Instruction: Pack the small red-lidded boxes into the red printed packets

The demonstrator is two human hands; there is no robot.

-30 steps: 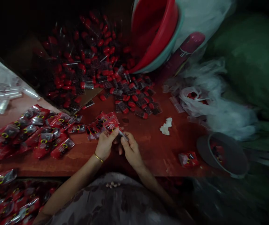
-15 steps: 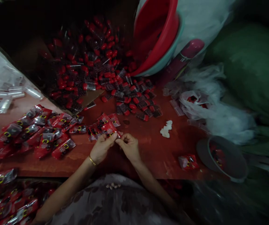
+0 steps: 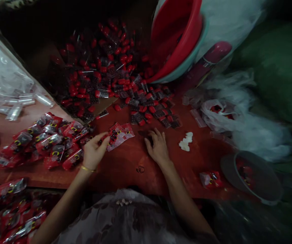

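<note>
My left hand [image 3: 94,150], with a gold bracelet at the wrist, is at the left end of some flat printed packets [image 3: 122,135]. Its thumb and fingers are curled around the edge of a red packet, partly hidden by the hand. To the right, my right hand [image 3: 158,146] rests low over the red table with its fingers spread and nothing visible in them. Its fingertips are by a dark spot on the table. Between the hands, nearer my body, lie small dark rings [image 3: 140,169]. Filled red packets [image 3: 51,139] are heaped left of my left hand.
A tipped carton [image 3: 26,67] spills red-capped clear containers [image 3: 123,81] onto the table [image 3: 125,176]. Behind are a red basin [image 3: 191,34] and a purple spray can [image 3: 212,57]. Plastic bags [image 3: 247,132], white scraps [image 3: 186,141] and a grey tub [image 3: 257,183] are at right.
My hands, earlier together on a red packet, have come apart. The left went left and the right went right, its fingers spreading. The flat packets and dark rings now show.
</note>
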